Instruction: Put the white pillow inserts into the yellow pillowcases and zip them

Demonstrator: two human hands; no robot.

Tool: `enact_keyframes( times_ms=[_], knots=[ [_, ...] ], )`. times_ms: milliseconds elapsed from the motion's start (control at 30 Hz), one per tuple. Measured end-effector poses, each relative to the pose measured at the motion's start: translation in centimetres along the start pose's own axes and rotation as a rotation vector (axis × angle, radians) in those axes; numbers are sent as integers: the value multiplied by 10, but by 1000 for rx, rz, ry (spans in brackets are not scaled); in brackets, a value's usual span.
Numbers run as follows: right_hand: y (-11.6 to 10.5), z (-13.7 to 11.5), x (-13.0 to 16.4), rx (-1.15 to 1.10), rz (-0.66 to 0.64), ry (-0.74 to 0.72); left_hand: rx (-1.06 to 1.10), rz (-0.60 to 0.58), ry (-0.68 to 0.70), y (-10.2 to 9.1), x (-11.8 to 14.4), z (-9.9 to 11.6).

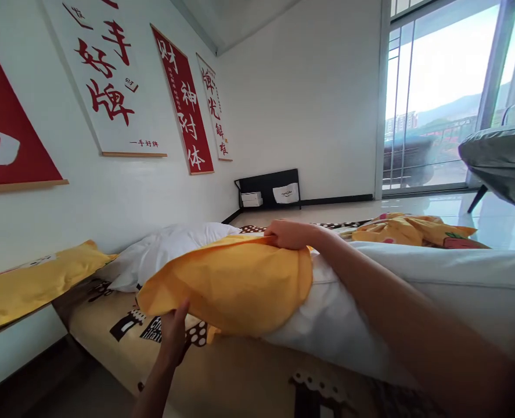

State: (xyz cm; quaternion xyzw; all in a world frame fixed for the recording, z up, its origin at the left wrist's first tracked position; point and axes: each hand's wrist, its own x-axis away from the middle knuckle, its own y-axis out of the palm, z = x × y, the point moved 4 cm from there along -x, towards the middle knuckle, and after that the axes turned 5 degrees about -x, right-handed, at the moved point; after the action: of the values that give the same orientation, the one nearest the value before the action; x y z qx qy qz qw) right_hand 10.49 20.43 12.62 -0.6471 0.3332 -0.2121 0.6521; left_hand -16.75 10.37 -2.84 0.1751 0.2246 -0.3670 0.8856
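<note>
A yellow pillowcase (235, 284) is stretched between my two hands, its right end drawn over a long white pillow (431, 273). My left hand (174, 331) pinches the lower left edge of the cloth, thumb on top. My right hand (292, 233) grips the upper edge with its fingers curled over. Behind the cloth on the left lies a second white pillow (174, 247), bare and puffy. All this rests on a bed with a tan printed sheet (222, 366). The inside of the pillowcase is hidden from me.
Another yellow pillow (43, 284) lies on a ledge at the left. Crumpled yellow printed fabric (409, 229) sits beyond the white pillow. A low black stand (268, 188) with white boxes is at the far wall. A grey chair (505, 162) stands right, near the glass door (440, 104).
</note>
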Motion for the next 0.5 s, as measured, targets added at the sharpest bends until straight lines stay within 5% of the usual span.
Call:
enact_keyframes(
  times_ms=[100, 233, 367, 433, 500],
  knots=[
    [-5, 5, 4, 14, 136, 13, -52, -14, -3, 2, 5, 16],
    [-30, 2, 22, 129, 503, 128, 64, 164, -26, 3, -7, 27],
    [-40, -8, 44, 260, 782, 141, 214, 134, -110, -2, -29, 26],
    [-37, -4, 50, 250, 817, 167, 261, 125, -116, -9, -37, 29],
    [-29, 6, 50, 229, 679, 171, 288, 107, -109, -15, -43, 35]
  ],
)
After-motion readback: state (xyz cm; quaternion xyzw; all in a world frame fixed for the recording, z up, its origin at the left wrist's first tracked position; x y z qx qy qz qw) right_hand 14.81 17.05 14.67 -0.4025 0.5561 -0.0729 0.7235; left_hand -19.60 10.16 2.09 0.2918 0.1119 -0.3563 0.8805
